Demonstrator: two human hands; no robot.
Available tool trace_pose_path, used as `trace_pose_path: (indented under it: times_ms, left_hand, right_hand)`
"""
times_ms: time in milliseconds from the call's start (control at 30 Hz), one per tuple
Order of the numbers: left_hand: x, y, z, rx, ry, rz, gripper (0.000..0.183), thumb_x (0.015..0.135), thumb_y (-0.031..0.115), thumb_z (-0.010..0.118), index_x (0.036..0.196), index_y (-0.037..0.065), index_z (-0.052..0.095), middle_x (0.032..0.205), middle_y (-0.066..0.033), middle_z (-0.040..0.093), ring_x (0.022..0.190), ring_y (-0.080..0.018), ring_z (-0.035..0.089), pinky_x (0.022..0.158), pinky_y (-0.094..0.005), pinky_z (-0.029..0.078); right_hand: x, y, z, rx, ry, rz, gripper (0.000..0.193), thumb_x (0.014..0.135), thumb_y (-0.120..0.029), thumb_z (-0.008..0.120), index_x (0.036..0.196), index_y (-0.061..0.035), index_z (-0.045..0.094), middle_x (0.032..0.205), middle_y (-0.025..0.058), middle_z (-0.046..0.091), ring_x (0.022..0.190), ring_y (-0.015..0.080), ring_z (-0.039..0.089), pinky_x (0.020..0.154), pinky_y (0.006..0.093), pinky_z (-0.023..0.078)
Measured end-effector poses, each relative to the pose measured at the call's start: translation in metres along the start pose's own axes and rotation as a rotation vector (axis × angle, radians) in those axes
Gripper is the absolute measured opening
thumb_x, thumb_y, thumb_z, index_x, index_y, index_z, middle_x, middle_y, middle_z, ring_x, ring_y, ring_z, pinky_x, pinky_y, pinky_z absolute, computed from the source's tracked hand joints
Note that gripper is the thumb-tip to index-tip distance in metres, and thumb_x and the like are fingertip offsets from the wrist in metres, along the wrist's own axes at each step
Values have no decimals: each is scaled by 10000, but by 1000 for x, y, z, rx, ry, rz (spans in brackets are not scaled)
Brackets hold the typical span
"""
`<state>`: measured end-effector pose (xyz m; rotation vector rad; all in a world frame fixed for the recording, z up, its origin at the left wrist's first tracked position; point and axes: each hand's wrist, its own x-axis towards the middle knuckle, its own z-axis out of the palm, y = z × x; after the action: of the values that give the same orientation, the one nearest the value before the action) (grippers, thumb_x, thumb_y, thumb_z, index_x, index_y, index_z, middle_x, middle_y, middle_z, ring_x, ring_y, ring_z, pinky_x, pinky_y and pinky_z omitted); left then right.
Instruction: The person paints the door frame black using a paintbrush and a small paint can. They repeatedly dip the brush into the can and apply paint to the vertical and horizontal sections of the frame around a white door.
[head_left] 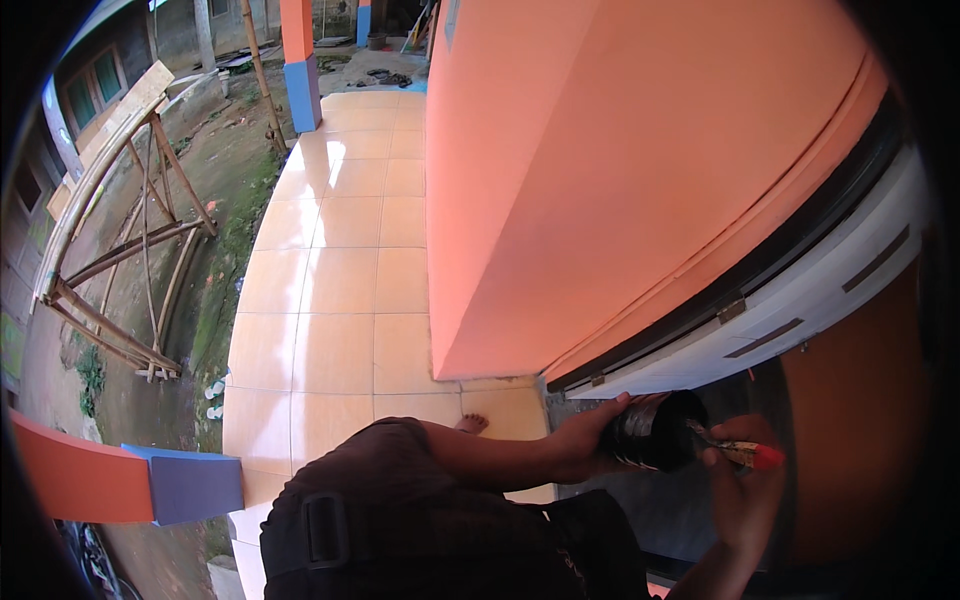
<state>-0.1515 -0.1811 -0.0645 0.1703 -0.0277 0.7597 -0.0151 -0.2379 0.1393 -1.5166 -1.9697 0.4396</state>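
On the right side of the head view, my left hand (pixel 588 442) is wrapped round a dark, round can (pixel 648 432), which looks like a paint tin and is held tilted. My right hand (pixel 745 488) grips a paintbrush (pixel 740 453) with a red handle end. The brush's other end is at the can's mouth; its bristles and the can's contents are too dark to make out. Both hands are close together, in front of a white door (pixel 770 325) in a dark frame.
An orange wall (pixel 560 200) rises beside the door. Shiny beige tiles (pixel 335 350) run along the porch at left, edged by orange and blue pillars (pixel 303 95). Beyond stands a bamboo frame (pixel 150 245) on mossy ground. My bare foot (pixel 473 424) rests on the tiles.
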Motion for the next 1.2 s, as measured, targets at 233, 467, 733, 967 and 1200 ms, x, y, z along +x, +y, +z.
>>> trace_pose_path:
  times_ms: [233,467,733,967,1200]
  left_hand:
    - [1,-4,9,-15,10,13,583,1030,530,427,1488,169,393,1428,-101,509,1294,-276,521,1063,-503,430]
    - [2,-4,1,39,-31,-8,597,1027,568,392,1509,216,365,1459,-65,480,1325,-257,491,1086,-498,412]
    - [-3,-2,6,41,-34,-9,591,1032,565,376,1516,229,356,1462,-62,482,1323,-255,494,1087,-492,417]
    - [-4,0,13,58,-104,15,584,1039,569,339,1534,259,366,1468,-40,497,1298,-249,522,1054,-452,443]
    - [-3,-2,15,66,-51,18,583,1039,565,350,1528,249,370,1464,-43,497,1291,-244,521,1040,-447,442]
  right_hand:
    - [-1,-2,1,-18,-6,-54,177,802,19,684,957,-24,610,962,71,578,884,149,577,790,271,461]
    - [-2,-4,3,-31,-29,-58,165,807,9,688,950,-24,615,948,68,581,879,153,577,791,276,459]
    - [-4,-4,6,-55,-10,-88,187,793,37,676,961,-19,616,966,77,584,887,161,579,795,275,458]
    - [-4,-2,5,-23,-12,-87,217,774,72,675,963,-18,620,974,82,587,886,160,583,795,275,460]
    - [-5,1,4,-53,8,-108,191,790,30,691,964,-19,627,975,89,589,886,174,592,795,283,467]
